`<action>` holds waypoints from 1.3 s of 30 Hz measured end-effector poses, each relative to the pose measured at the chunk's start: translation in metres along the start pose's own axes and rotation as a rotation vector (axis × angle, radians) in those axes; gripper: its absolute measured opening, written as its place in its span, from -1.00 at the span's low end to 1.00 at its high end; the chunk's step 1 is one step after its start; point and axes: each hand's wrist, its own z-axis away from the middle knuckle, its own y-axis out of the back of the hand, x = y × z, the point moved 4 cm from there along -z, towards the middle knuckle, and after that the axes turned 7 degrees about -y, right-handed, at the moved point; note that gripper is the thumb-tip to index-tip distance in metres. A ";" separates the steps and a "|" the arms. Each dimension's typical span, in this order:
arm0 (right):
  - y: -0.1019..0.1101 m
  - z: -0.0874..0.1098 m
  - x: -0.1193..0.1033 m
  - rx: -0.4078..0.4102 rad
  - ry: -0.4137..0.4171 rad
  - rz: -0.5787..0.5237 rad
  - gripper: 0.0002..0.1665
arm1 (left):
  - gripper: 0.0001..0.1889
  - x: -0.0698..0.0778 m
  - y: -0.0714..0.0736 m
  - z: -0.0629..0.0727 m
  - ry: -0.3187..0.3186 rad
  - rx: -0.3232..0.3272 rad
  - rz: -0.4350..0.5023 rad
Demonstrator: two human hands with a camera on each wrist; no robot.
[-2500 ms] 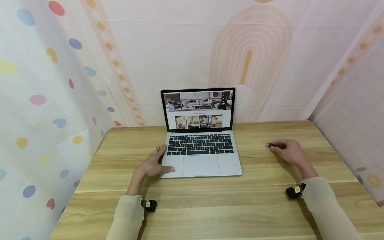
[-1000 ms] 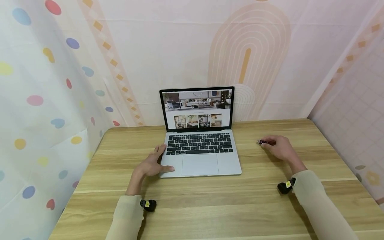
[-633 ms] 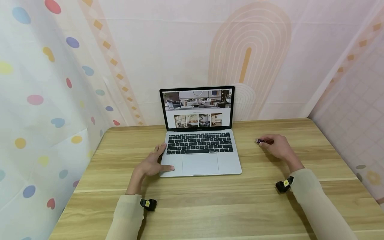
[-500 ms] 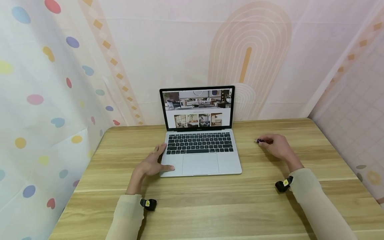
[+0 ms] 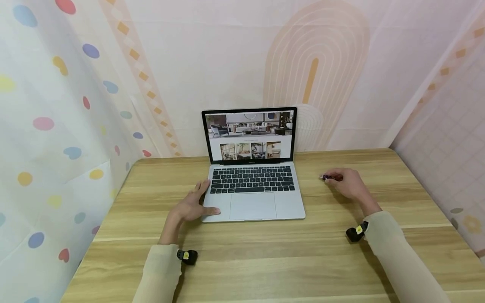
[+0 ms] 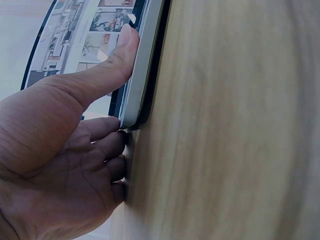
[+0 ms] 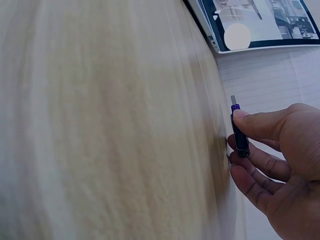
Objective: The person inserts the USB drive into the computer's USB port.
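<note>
An open silver laptop with a lit screen stands on the wooden table. My left hand rests at its left front corner. The thumb lies straight across the top of the palm rest, while the other fingers touch the side edge and the table. To the right of the laptop and apart from it, my right hand pinches a small dark purple USB flash drive between thumb and fingers. Its metal connector points toward the laptop's right side, where port openings show in the right wrist view.
The wooden table spreads around the laptop on all sides. A patterned cloth curtain hangs right behind the laptop and along both sides. Each wrist carries a small black camera on a beige sleeve.
My right hand has moved left with the USB flash drive, closer to the laptop, slowing lately. My left hand stays at the laptop's corner. The view has tilted slightly.
</note>
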 end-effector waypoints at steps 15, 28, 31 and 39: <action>-0.002 -0.003 -0.004 -0.001 0.007 0.007 -0.67 | 0.26 0.001 0.000 -0.001 0.006 -0.001 0.001; -0.005 -0.004 -0.006 -0.009 0.013 -0.001 -0.67 | 0.26 0.001 0.000 -0.001 0.000 -0.010 0.005; -0.007 -0.005 -0.006 -0.012 0.010 -0.009 -0.67 | 0.25 0.001 0.000 -0.001 -0.002 -0.009 0.003; -0.008 -0.007 -0.008 -0.018 0.015 -0.011 -0.67 | 0.25 0.001 0.001 -0.001 0.002 -0.006 0.009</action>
